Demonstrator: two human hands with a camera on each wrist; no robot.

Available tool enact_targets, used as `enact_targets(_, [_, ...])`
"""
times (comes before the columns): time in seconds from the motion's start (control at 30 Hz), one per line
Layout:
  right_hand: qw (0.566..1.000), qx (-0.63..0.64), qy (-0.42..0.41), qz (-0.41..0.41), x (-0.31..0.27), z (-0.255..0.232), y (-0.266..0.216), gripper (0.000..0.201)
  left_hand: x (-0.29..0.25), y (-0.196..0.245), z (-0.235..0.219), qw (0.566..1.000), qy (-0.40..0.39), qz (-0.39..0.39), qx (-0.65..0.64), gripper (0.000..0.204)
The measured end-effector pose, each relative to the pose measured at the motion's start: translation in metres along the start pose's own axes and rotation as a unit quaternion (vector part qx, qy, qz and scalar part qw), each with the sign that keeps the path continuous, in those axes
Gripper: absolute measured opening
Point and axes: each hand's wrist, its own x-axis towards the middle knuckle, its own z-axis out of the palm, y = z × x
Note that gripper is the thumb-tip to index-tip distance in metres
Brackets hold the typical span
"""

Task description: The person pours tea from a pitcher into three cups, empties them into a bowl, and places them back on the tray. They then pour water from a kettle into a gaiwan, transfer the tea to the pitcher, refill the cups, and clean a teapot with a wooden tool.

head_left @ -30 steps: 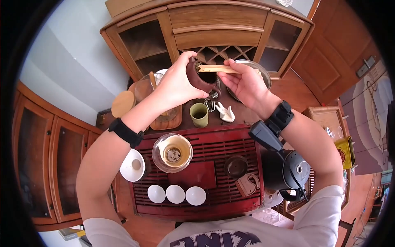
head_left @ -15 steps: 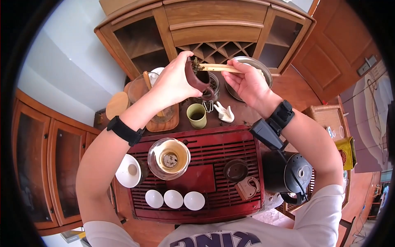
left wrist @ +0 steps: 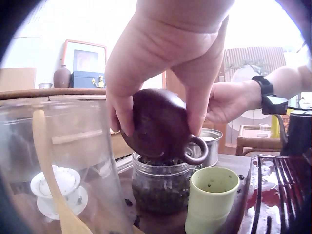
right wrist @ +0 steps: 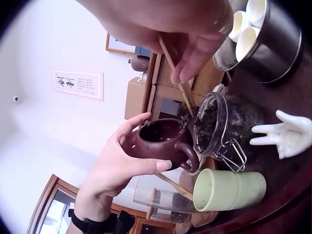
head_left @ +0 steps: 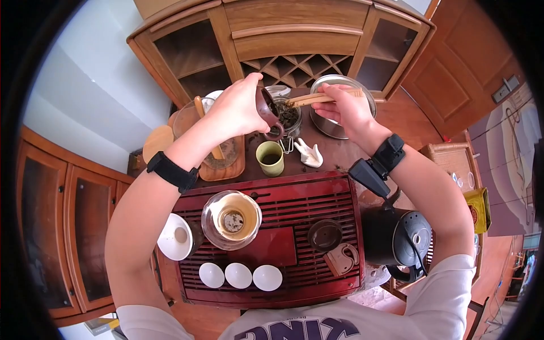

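Observation:
My left hand (head_left: 235, 110) grips a dark brown clay teapot (right wrist: 161, 142) by its body, fingers and thumb on opposite sides. The lidless teapot is tilted, its mouth turned toward an open glass jar (left wrist: 158, 187) with a wire clasp. Dark tea leaves (right wrist: 207, 122) fill much of the jar, and a few cling near the teapot's rim. Pinched in my right hand (head_left: 348, 106) are slim wooden tongs (head_left: 309, 100), their tips close over the jar beside the teapot's mouth. A pale green cup (head_left: 270, 158) stands just in front of the jar.
A white hand-shaped ornament (head_left: 309, 154) and a metal basin (head_left: 334, 129) sit to the right. Nearer are the red slatted tea tray (head_left: 334, 190), a glass vessel with strainer (head_left: 232, 221), white cups (head_left: 238, 275), a teapot lid (head_left: 325, 235) and a dark kettle (head_left: 391, 235). A glass cylinder (left wrist: 92, 161) stands left.
The teapot has shifted left and tipped further, showing more of the jar. The tongs' tips have come out of the teapot's mouth and lowered toward the jar.

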Motion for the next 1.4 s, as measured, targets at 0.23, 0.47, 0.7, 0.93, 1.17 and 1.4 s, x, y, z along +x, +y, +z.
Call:
enact_targets(0.23, [0.957, -0.157, -0.067, -0.234, -0.021, 0.016, -0.021, 0.019, -0.002, -0.005, 0.002, 1.0, 0.01, 0.019, -0.003, 0.101])
enact_targets(0.47, [0.948, -0.163, -0.17, -0.214, -0.024, 0.045, -0.013, 0.015, -0.008, -0.002, 0.004, 0.999, 0.023, 0.04, -0.027, 0.102])
enact_targets(0.7, [0.881, -0.308, -0.12, -0.337, -0.02, 0.049, -0.011, 0.016, -0.013, -0.002, 0.001, 0.999, 0.023, 0.04, 0.025, 0.099])
enact_targets(0.93, [0.865, -0.343, -0.094, -0.355, -0.034, 0.043, -0.022, 0.016, -0.012, 0.003, 0.0, 0.999, 0.015, 0.034, 0.026, 0.101])
enact_targets(1.17, [0.872, -0.332, -0.062, -0.355, -0.021, 0.033, -0.027, 0.017, -0.009, -0.005, 0.003, 0.994, 0.044, 0.057, 0.079, 0.098])
enact_targets(1.4, [0.964, -0.119, -0.135, -0.197, -0.018, 0.051, -0.022, 0.017, -0.013, -0.002, 0.001, 0.999, 0.045, 0.011, 0.025, 0.1])
